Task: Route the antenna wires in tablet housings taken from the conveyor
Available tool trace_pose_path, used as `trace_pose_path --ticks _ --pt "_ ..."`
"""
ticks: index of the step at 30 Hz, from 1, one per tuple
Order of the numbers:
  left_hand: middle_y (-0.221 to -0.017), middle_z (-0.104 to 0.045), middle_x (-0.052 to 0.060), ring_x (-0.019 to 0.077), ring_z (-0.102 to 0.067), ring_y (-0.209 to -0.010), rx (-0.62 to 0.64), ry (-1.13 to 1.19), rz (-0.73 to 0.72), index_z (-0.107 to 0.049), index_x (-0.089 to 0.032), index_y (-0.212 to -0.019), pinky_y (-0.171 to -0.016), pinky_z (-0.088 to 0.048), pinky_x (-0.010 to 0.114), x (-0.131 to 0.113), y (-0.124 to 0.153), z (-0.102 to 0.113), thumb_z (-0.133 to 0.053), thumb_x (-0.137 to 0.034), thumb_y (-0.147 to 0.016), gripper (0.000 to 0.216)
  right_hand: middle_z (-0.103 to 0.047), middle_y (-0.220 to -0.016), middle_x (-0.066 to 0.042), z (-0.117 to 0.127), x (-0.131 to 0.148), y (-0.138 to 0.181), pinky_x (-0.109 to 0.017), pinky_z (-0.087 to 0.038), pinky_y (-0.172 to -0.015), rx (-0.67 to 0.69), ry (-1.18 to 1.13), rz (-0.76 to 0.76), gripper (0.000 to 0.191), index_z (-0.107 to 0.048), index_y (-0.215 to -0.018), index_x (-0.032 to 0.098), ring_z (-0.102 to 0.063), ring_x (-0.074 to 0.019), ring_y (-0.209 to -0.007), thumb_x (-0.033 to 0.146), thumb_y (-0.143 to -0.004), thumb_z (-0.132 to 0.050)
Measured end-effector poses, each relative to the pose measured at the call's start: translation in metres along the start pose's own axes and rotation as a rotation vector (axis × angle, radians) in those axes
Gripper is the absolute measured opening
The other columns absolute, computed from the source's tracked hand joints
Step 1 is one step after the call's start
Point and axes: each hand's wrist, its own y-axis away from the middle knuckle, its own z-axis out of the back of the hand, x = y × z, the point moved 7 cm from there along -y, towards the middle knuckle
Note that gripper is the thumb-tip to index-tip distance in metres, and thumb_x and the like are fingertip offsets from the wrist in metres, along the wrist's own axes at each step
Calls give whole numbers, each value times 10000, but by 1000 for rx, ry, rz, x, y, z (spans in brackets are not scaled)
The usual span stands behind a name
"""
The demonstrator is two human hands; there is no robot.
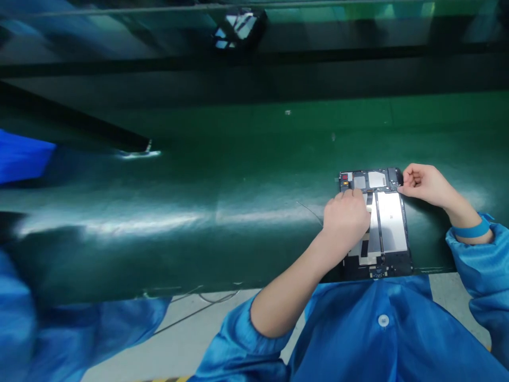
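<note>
An opened tablet (393, 223) lies on the green work surface near its front edge, with its circuit boards, silvery battery area and dark flat cables exposed. Across the tablet's left side rests my left hand (347, 216), its fingers curled down near the upper boards; whatever they grip is hidden beneath the hand. At the upper right corner, my right hand (424, 184) is closed in a pinch, fingertips touching the tablet's edge. I cannot make out anything between them. A thin dark wire (310, 211) shows just left of my left hand.
The green work surface (238, 249) runs left to right. A dark slanted bar (87, 124) comes down at the left. Behind stands a dark ledge with a shiny black object (240, 29) above it. Another person's blue garment (79, 334) is at lower left, beside cables (191, 313).
</note>
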Motion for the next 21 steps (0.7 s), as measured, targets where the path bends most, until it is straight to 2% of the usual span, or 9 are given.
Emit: trace_pose_path --ticks 4,6,9,12,14,21 --pt "-939 -688 88 244 -644 -896 -17 154 -67 -650 -162 -920 -781 -508 353 1 1 -4 -522 -199 -883 139 -591 -667 8 -1 1 0 -278 -467 -601 35 -24 -8 272 -568 -753 184 -549 -123 -608 294 -674 -804" --pt "-955 -676 85 242 -615 -918 -125 199 -120 -654 -170 -891 -814 -490 360 0 0 1 -560 -241 -884 118 -585 -660 10 -1 1 -1 -274 -464 -596 32 -24 -1 276 -564 -745 184 -545 -121 -602 291 -673 -808" --pt "-1092 -671 97 266 -564 -1052 -281 221 -262 -692 -177 -982 -918 -449 393 -10 -8 11 -567 -277 -918 172 -580 -650 16 -1 1 -1 -268 -459 -582 35 -31 4 298 -554 -734 187 -538 -117 -591 301 -665 -820" --pt "-1078 -692 73 249 -561 -1038 -205 255 -454 -722 -199 -993 -943 -434 390 -26 -27 10 -536 -250 -946 198 -580 -647 20 0 -1 -1 -263 -458 -576 33 -50 -2 327 -548 -735 188 -536 -113 -584 320 -652 -836" --pt "-1012 -708 62 231 -579 -987 -132 290 -517 -734 -195 -931 -935 -439 377 -31 -39 10 -547 -218 -934 188 -587 -651 19 1 -2 -2 -259 -457 -574 30 -59 -6 337 -540 -737 188 -536 -111 -583 320 -650 -838" --pt "-855 -733 30 198 -625 -854 -81 396 -500 -753 -187 -802 -895 -465 355 -32 -55 18 -605 -145 -849 161 -596 -641 18 2 -2 -2 -235 -412 -500 53 -82 -33 386 -469 -710 203 -496 -89 -520 325 -652 -830"
